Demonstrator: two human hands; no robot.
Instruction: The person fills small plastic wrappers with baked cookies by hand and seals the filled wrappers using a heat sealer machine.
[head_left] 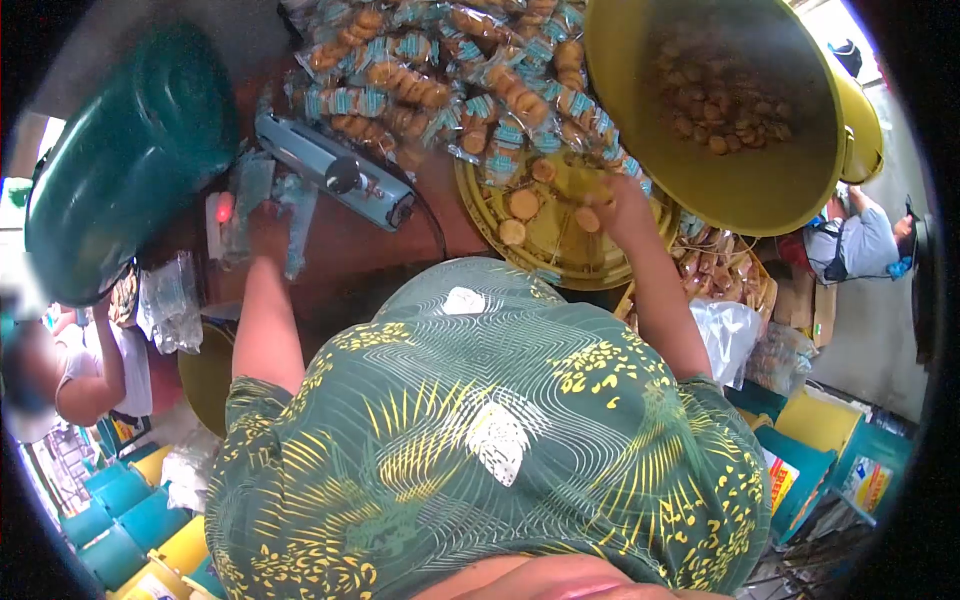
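My left hand (268, 232) is closed on a printed clear plastic bag (297, 215), beside more flat bags (250, 200) on the brown tabletop. Just right of it lies a blue-grey bag sealer (330, 165) with a dark cord. My right hand (622, 212) is over a round yellow lid (480, 200), its fingers curled and partly smeared by motion; what they hold is unclear. Loose round cookies (523, 205) rest on this lid. Behind it are many filled cookie packs (405, 85) in a heap.
A yellow tub (800, 190) with loose cookies (730, 110) leans at the right. At the left stands a large green bin (130, 160). Packed goods (715, 270) fill a basket by my right arm. Two other people (850, 240) are at the sides, with stacked buckets (800, 470) lower down.
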